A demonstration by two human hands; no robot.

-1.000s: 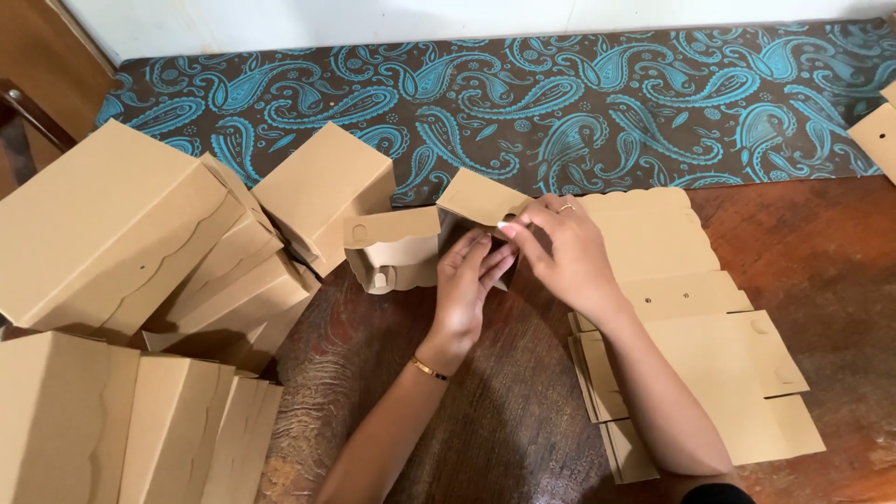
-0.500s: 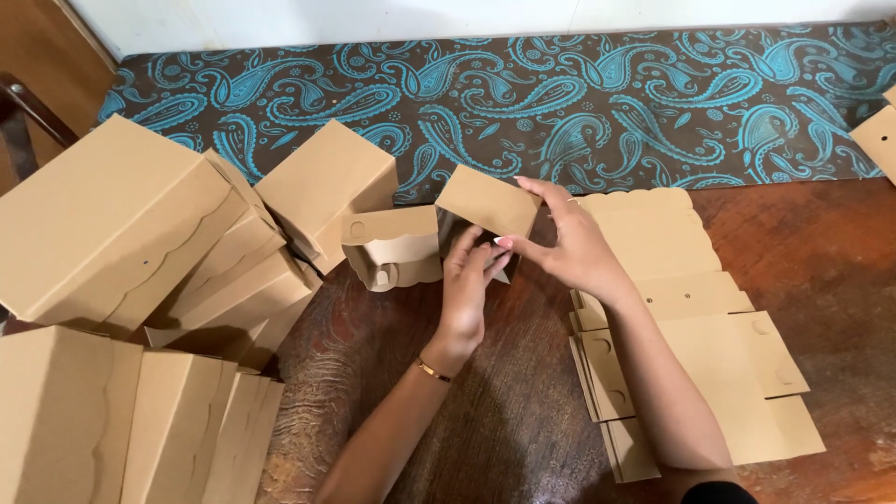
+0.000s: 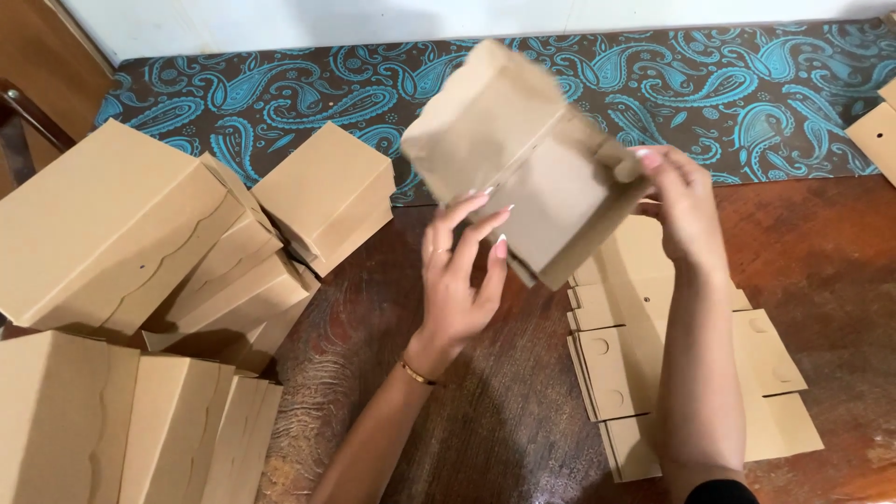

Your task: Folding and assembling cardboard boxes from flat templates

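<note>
Cardboard box (image 3: 523, 159) sits grasped between our left hand (image 3: 457, 280) fingers and right hand (image 3: 686, 210) fingers, above the bench (image 3: 485, 411).

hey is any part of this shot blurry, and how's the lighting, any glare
Head view: the cardboard box held up between the left hand and right hand is smeared by motion blur, its edges soft; the stacked finished boxes and flat cardboard blanks are sharp. Lighting is soft and even, shadows faint, with only a dull sheen on the wooden table, no harsh glare.
</note>
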